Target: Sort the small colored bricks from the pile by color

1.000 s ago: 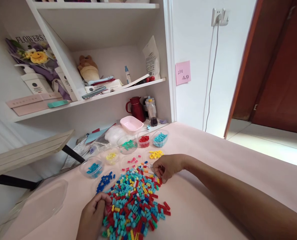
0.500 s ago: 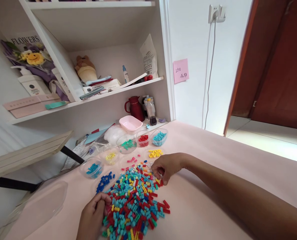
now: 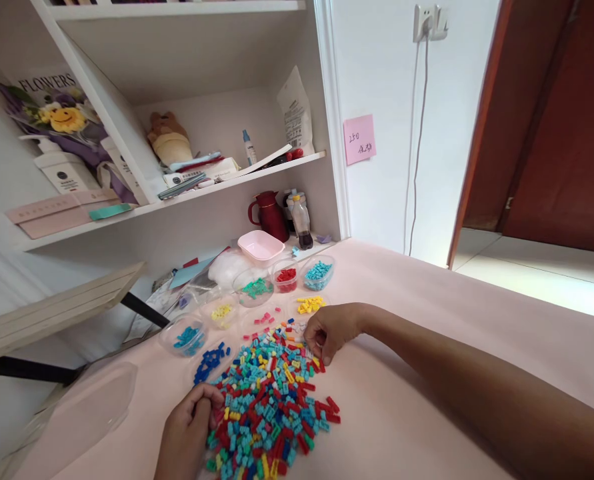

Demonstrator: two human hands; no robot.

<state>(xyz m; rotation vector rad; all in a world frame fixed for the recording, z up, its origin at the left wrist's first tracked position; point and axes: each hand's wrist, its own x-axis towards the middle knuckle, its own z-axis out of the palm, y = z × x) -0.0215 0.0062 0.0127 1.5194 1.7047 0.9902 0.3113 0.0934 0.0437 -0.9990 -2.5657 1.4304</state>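
A mixed pile of small toy building bricks [image 3: 264, 400] in red, teal, yellow, green and blue lies on the pink tabletop. My right hand [image 3: 331, 331] is at the pile's upper right edge, thumb and fingertips pinched together and pointing down beside red bricks. Whatever is between those fingertips is hidden. At the pile's left edge rests my left hand [image 3: 189, 423], fingers curled in, with a pink brick [image 3: 219, 415] close to the fingertips. I cannot tell what the curled fingers hold. Just beyond my right hand are yellow bricks [image 3: 311, 305] in a clear dish.
Clear tubs hold teal bricks [image 3: 319, 272], red bricks [image 3: 287, 277], green bricks [image 3: 257, 287] and blue bricks [image 3: 187, 339]. Dark blue bricks [image 3: 211, 363] lie near my left hand. Behind stand a pink basin [image 3: 261, 248], a red jug [image 3: 271, 217] and a bottle [image 3: 303, 223]. A clear lid [image 3: 84, 417] lies left.
My right thumb has drawn in toward the fingertips, and the hand has shifted slightly. A yellow brick seen by those fingertips no longer shows. My left hand stays at the pile's edge.
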